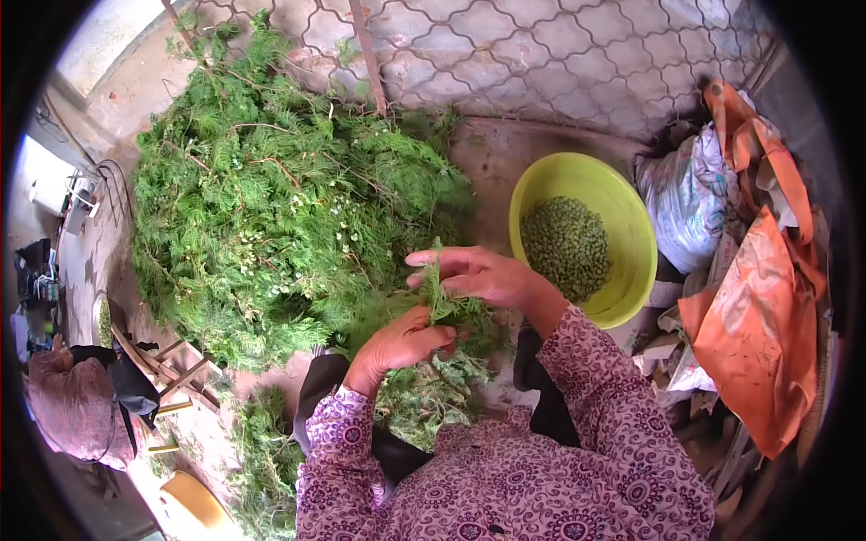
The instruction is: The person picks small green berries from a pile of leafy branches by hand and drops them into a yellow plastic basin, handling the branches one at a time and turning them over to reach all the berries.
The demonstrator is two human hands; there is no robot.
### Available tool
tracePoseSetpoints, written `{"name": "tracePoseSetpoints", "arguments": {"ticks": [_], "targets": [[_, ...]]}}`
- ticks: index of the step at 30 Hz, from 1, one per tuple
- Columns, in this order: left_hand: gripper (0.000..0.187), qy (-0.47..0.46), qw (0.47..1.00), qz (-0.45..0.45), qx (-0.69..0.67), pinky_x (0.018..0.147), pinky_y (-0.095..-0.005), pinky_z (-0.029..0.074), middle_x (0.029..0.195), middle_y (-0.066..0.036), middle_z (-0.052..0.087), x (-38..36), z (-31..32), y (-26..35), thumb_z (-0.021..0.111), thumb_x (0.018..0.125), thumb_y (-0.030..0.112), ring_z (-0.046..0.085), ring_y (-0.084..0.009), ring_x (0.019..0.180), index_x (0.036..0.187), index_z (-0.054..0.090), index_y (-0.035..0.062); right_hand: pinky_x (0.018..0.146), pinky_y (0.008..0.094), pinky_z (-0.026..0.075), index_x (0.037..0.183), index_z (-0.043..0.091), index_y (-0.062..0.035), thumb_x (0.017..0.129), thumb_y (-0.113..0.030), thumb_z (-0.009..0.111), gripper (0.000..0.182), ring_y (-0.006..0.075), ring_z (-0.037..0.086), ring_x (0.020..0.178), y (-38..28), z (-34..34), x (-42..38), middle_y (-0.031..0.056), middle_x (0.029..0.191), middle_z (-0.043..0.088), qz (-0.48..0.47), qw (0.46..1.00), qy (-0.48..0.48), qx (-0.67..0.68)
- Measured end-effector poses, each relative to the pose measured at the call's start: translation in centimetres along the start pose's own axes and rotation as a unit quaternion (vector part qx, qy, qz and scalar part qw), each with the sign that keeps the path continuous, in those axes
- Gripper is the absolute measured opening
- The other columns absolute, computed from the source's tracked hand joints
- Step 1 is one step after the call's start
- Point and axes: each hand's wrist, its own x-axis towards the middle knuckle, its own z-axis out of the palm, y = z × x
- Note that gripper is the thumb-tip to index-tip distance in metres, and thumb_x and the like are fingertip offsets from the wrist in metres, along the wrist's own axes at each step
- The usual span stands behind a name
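My left hand (pixel 403 347) is closed with thumb and fingers around a feathery green evergreen sprig (pixel 439 305), which stands up from the grip. Just above it, my right hand (pixel 487 275) reaches across from the right with its fingers stretched out and apart at the sprig's upper part. Beyond both hands lies a large heap of cut evergreen branches (pixel 271 207), dotted with small pale cones. Right of my right hand stands a yellow-green basin (pixel 636 270) holding many small green cones (pixel 566 248). More loose greenery (pixel 433 397) lies between my legs.
A wire mesh gate (pixel 541 63) runs behind the heap. White sacks (pixel 690 198) and an orange sheet (pixel 758 334) are piled at the right. On the left, another person (pixel 81 406) sits near a wooden stool (pixel 171 374) and a yellow tub (pixel 194 500).
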Motion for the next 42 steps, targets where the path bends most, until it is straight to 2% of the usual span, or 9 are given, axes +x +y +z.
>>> {"name": "tracePoseSetpoints", "arguments": {"ticks": [2, 7, 9, 12, 17, 22, 26, 39, 42], "targets": [[0.03, -0.031, 0.996, -0.028, -0.075, 0.054, -0.0229, 0.039, 0.07, -0.002, 0.055, 0.2, -0.4, -0.8, 0.047, 0.081, 0.022, 0.05, -0.0112, 0.066, 0.099, 0.057, 0.0007, 0.088, 0.0317, 0.039, 0.121, 0.045, 0.0004, 0.082, -0.015, 0.056, 0.043, 0.0193, 0.054, 0.097, -0.3, -0.1, 0.1, 0.0126, 0.105, 0.057, 0.015, 0.994, -0.066, 0.081], [0.028, 0.034, 0.97, 0.005, -0.24, 0.049, -0.0227, 0.038, 0.073, -0.003, 0.057, -0.1, -1.0, -1.7, 0.046, 0.081, 0.02, 0.051, -0.0115, 0.065, 0.101, 0.055, 0.0019, 0.05, 0.02, 0.038, 0.091, 0.056, -0.0016, 0.079, -0.009, 0.059, 0.015, 0.0082, 0.046, 0.055, -0.5, -0.7, -0.4, 0.0007, 0.067, 0.053, 0.058, 0.995, 0.056, 0.06], [0.022, 0.126, 0.916, 0.043, -0.377, 0.047, -0.023, 0.04, 0.082, -0.005, 0.059, 0.1, -0.5, -1.4, 0.051, 0.082, 0.012, 0.052, -0.0111, 0.061, 0.102, 0.054, 0.0028, 0.05, 0.0205, 0.037, 0.091, 0.056, -0.0017, 0.078, -0.008, 0.059, 0.014, 0.0081, 0.046, 0.054, -0.5, -0.8, -0.7, 0.001, 0.067, 0.052, 0.056, 0.992, 0.06, 0.1], [0.017, 0.227, 0.899, 0.155, -0.342, 0.046, -0.0225, 0.044, 0.088, -0.005, 0.059, 0.9, -0.3, -1.9, 0.056, 0.082, 0.007, 0.053, -0.0105, 0.058, 0.099, 0.055, 0.0035, 0.049, 0.0211, 0.036, 0.089, 0.056, -0.0018, 0.078, -0.007, 0.06, 0.013, 0.0078, 0.045, 0.053, -0.5, -1.3, -1.1, 0.0013, 0.067, 0.052, 0.041, 0.984, 0.066, 0.162], [0.009, 0.215, 0.905, 0.132, -0.342, 0.036, -0.0193, 0.041, 0.077, 0.0, 0.06, 1.2, -0.2, -1.9, 0.057, 0.083, 0.009, 0.051, -0.0054, 0.053, 0.09, 0.061, 0.0044, 0.05, 0.021, 0.037, 0.091, 0.056, -0.0012, 0.078, -0.008, 0.06, 0.016, 0.0075, 0.045, 0.053, -1.4, -1.2, -1.1, 0.0015, 0.068, 0.052, 0.066, 0.988, 0.095, 0.104], [0.009, 0.272, 0.887, 0.125, -0.351, 0.034, -0.0157, 0.036, 0.073, 0.003, 0.061, 1.5, -0.4, -2.3, 0.055, 0.084, 0.009, 0.049, -0.0024, 0.052, 0.089, 0.062, 0.006, 0.053, 0.0189, 0.042, 0.094, 0.057, -0.0003, 0.077, -0.01, 0.063, 0.02, 0.0048, 0.05, 0.059, -2.4, -1.2, -1.0, 0.0001, 0.072, 0.056, -0.149, 0.903, 0.388, -0.111], [0.009, 0.322, 0.878, 0.097, -0.34, 0.034, -0.0159, 0.035, 0.073, 0.003, 0.06, 1.8, 0.0, -2.0, 0.055, 0.085, 0.008, 0.049, -0.0013, 0.052, 0.088, 0.062, 0.006, 0.053, 0.0184, 0.043, 0.095, 0.056, 0.0001, 0.079, -0.008, 0.061, 0.018, 0.0044, 0.05, 0.06, -1.5, 1.3, -1.9, 0.0008, 0.074, 0.057, -0.029, 0.969, 0.212, -0.123], [0.006, 0.211, 0.935, 0.145, -0.246, 0.05, -0.0155, 0.033, 0.072, 0.005, 0.057, 2.1, 0.3, -3.0, 0.056, 0.083, 0.004, 0.044, 0.001, 0.058, 0.085, 0.062, 0.004, 0.051, 0.0197, 0.037, 0.083, 0.057, 0.0007, 0.079, -0.012, 0.061, 0.014, 0.003, 0.046, 0.058, 0.5, 0.5, -0.9, -0.0014, 0.064, 0.052, -0.037, 0.954, 0.138, -0.264], [0.007, 0.179, 0.943, 0.139, -0.245, 0.053, -0.0161, 0.037, 0.074, 0.004, 0.058, 1.4, 0.1, -2.7, 0.056, 0.083, 0.003, 0.046, -0.0002, 0.062, 0.086, 0.063, 0.003, 0.046, 0.0208, 0.037, 0.079, 0.058, -0.0003, 0.079, -0.021, 0.061, 0.021, 0.0058, 0.047, 0.05, -1.1, 0.1, -1.4, -0.0001, 0.058, 0.052, 0.114, 0.989, 0.054, -0.081]]}}
